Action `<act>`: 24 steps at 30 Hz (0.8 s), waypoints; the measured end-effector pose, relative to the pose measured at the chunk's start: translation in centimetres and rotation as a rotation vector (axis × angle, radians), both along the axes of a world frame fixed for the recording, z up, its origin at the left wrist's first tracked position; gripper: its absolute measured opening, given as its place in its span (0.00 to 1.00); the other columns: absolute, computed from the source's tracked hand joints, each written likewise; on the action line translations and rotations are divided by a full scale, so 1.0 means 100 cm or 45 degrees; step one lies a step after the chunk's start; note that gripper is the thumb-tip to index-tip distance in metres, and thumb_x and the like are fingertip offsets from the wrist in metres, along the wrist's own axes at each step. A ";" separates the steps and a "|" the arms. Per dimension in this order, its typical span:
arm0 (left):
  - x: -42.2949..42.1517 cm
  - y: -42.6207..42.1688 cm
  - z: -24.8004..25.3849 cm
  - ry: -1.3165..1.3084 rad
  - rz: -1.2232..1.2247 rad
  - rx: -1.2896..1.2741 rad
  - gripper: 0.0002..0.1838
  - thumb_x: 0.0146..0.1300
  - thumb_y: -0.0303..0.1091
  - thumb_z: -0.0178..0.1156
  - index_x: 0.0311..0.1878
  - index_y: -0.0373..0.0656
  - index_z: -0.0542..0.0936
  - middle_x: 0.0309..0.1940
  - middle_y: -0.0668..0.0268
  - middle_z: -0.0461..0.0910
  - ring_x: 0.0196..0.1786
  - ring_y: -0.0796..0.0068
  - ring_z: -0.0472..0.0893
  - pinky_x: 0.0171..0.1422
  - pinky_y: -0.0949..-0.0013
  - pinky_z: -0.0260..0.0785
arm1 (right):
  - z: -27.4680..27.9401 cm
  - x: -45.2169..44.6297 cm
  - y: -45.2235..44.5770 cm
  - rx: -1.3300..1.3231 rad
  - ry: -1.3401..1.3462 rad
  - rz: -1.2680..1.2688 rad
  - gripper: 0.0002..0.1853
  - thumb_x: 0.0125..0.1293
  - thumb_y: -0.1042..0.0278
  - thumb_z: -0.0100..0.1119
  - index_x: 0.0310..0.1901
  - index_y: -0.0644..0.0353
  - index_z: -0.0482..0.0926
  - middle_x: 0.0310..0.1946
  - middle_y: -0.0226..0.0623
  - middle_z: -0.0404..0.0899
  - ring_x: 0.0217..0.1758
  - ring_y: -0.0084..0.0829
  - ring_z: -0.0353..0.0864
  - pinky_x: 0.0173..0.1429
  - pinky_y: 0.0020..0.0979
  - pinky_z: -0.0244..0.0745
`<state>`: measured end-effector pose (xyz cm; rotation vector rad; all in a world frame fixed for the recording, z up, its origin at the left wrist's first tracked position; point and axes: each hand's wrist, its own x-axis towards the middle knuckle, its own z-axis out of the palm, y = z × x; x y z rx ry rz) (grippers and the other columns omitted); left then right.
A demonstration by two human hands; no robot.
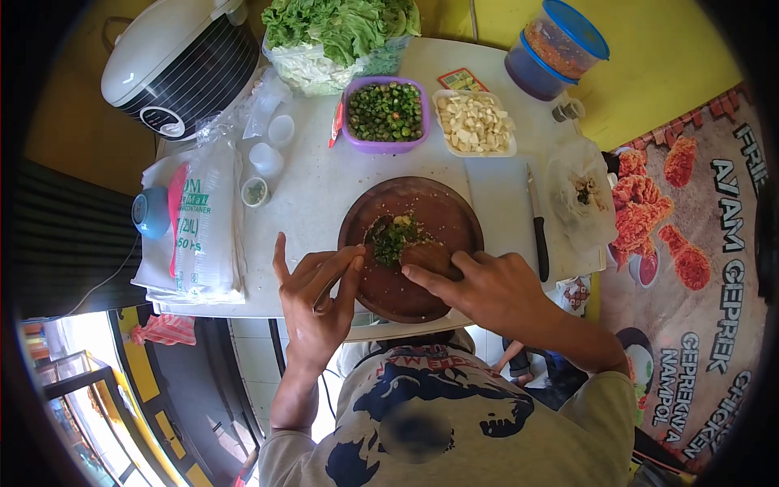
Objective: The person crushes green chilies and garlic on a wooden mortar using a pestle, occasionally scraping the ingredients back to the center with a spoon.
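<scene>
A round brown mortar (377, 288) sits at the table's front edge, with chopped green chilies (392, 242) and pale bits heaped in its middle. My left hand (318, 296) is at its left rim, thumb and fingertips pinched on a thin metal spoon (324, 294). The spoon's far end reaches toward the heap and is hard to make out. From the right, my right hand (479, 282) is closed around a brown pestle (428, 256), its head resting against the right side of the chilies. My fingers hide part of the pestle.
Behind the mortar stand a purple tub of cut chilies (385, 146) and a white tray of garlic cloves (476, 152). On the right lie a black-handled knife (540, 243) and a plastic bag (583, 203). Packaged containers (203, 235) and small cups (264, 158) are left. Lettuce (324, 32) stands behind.
</scene>
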<state>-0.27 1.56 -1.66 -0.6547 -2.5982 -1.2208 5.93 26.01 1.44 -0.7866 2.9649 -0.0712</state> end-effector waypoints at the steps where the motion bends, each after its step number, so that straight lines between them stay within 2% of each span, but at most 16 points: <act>1: 0.000 0.000 0.000 -0.008 0.008 -0.004 0.08 0.65 0.25 0.70 0.46 0.45 0.90 0.35 0.69 0.91 0.41 0.72 0.89 0.84 0.39 0.41 | 0.002 -0.004 0.002 0.003 0.001 -0.001 0.34 0.68 0.61 0.62 0.76 0.31 0.70 0.36 0.38 0.80 0.28 0.33 0.86 0.21 0.33 0.73; 3: 0.000 0.000 -0.001 -0.008 0.007 0.000 0.08 0.65 0.26 0.70 0.46 0.45 0.90 0.35 0.69 0.91 0.41 0.72 0.89 0.84 0.39 0.41 | 0.005 -0.011 0.007 -0.093 -0.133 -0.094 0.30 0.74 0.61 0.59 0.76 0.39 0.69 0.34 0.44 0.82 0.30 0.37 0.87 0.28 0.38 0.78; 4: 0.000 -0.001 -0.001 -0.010 0.005 0.003 0.08 0.65 0.26 0.70 0.46 0.45 0.90 0.34 0.69 0.91 0.41 0.72 0.89 0.84 0.39 0.41 | 0.000 -0.012 0.010 -0.090 -0.135 -0.088 0.30 0.74 0.61 0.59 0.76 0.39 0.69 0.34 0.44 0.82 0.30 0.37 0.87 0.28 0.38 0.78; 6: 0.001 -0.001 -0.001 -0.016 0.018 0.013 0.08 0.64 0.26 0.70 0.46 0.45 0.90 0.34 0.68 0.91 0.41 0.72 0.89 0.84 0.39 0.41 | -0.012 -0.016 0.018 -0.986 -0.309 -0.404 0.26 0.79 0.60 0.55 0.76 0.47 0.69 0.33 0.52 0.83 0.32 0.45 0.88 0.37 0.42 0.80; 7: 0.001 -0.001 -0.001 -0.018 0.022 0.019 0.08 0.64 0.26 0.70 0.46 0.45 0.90 0.35 0.68 0.91 0.41 0.72 0.89 0.84 0.38 0.41 | -0.007 -0.015 0.023 -0.980 -0.312 -0.395 0.26 0.79 0.60 0.55 0.76 0.47 0.69 0.33 0.52 0.83 0.32 0.45 0.88 0.37 0.42 0.80; 9: 0.001 -0.001 -0.001 -0.018 0.024 0.029 0.08 0.64 0.26 0.70 0.46 0.45 0.90 0.34 0.68 0.91 0.40 0.72 0.88 0.84 0.38 0.41 | 0.009 -0.013 0.027 -1.060 -0.739 -0.784 0.25 0.80 0.59 0.53 0.75 0.52 0.67 0.35 0.56 0.84 0.34 0.51 0.86 0.43 0.44 0.79; 10: 0.001 -0.001 -0.001 -0.020 0.015 0.035 0.09 0.64 0.25 0.70 0.46 0.45 0.90 0.33 0.68 0.91 0.40 0.72 0.88 0.84 0.38 0.41 | 0.005 -0.012 0.025 -1.059 -0.740 -0.780 0.25 0.80 0.59 0.53 0.75 0.52 0.67 0.35 0.56 0.84 0.34 0.51 0.86 0.43 0.44 0.79; 12: 0.001 -0.001 0.000 -0.032 0.014 0.023 0.09 0.63 0.25 0.71 0.46 0.45 0.90 0.33 0.68 0.91 0.40 0.73 0.88 0.84 0.38 0.41 | -0.013 -0.005 0.018 -0.887 -0.389 -0.459 0.25 0.80 0.59 0.53 0.75 0.51 0.68 0.33 0.53 0.83 0.32 0.50 0.86 0.40 0.43 0.80; 13: 0.000 -0.001 0.000 -0.045 0.014 0.010 0.09 0.63 0.25 0.71 0.46 0.45 0.90 0.32 0.69 0.90 0.40 0.73 0.88 0.84 0.38 0.41 | -0.015 -0.002 0.013 -0.593 -0.225 -0.361 0.29 0.78 0.60 0.57 0.77 0.50 0.66 0.29 0.44 0.80 0.23 0.41 0.81 0.32 0.39 0.77; 14: 0.000 -0.002 0.000 -0.048 0.017 0.008 0.09 0.63 0.25 0.71 0.46 0.45 0.90 0.32 0.69 0.90 0.40 0.73 0.88 0.84 0.38 0.41 | -0.013 0.001 0.009 -0.594 -0.229 -0.360 0.29 0.78 0.60 0.57 0.77 0.50 0.66 0.29 0.44 0.80 0.23 0.41 0.81 0.32 0.39 0.77; 16: -0.003 -0.002 0.001 -0.030 -0.011 0.015 0.10 0.61 0.24 0.71 0.46 0.46 0.90 0.32 0.69 0.90 0.39 0.74 0.88 0.84 0.37 0.41 | 0.009 -0.004 -0.010 -0.160 -0.308 -0.375 0.30 0.77 0.57 0.57 0.77 0.48 0.66 0.29 0.45 0.80 0.20 0.45 0.80 0.28 0.45 0.77; 17: -0.003 -0.003 0.002 -0.035 -0.012 0.009 0.10 0.61 0.24 0.71 0.46 0.46 0.90 0.32 0.69 0.90 0.39 0.74 0.88 0.84 0.37 0.41 | 0.009 -0.008 -0.012 -0.182 -0.338 -0.375 0.29 0.77 0.55 0.57 0.77 0.44 0.66 0.29 0.47 0.81 0.21 0.50 0.80 0.26 0.50 0.77; 20: -0.004 -0.002 0.004 -0.047 -0.027 0.000 0.10 0.61 0.24 0.72 0.46 0.46 0.90 0.33 0.70 0.90 0.39 0.75 0.88 0.84 0.37 0.41 | 0.019 -0.026 -0.007 -0.171 -0.455 -0.300 0.26 0.78 0.55 0.53 0.75 0.45 0.64 0.31 0.51 0.81 0.24 0.51 0.84 0.28 0.49 0.79; 24: -0.005 -0.002 0.007 -0.032 -0.045 -0.030 0.10 0.61 0.23 0.72 0.45 0.46 0.90 0.34 0.71 0.90 0.40 0.76 0.88 0.84 0.38 0.41 | 0.020 -0.033 -0.002 -0.160 -0.555 -0.301 0.25 0.78 0.56 0.53 0.73 0.46 0.65 0.31 0.51 0.82 0.25 0.52 0.85 0.29 0.49 0.79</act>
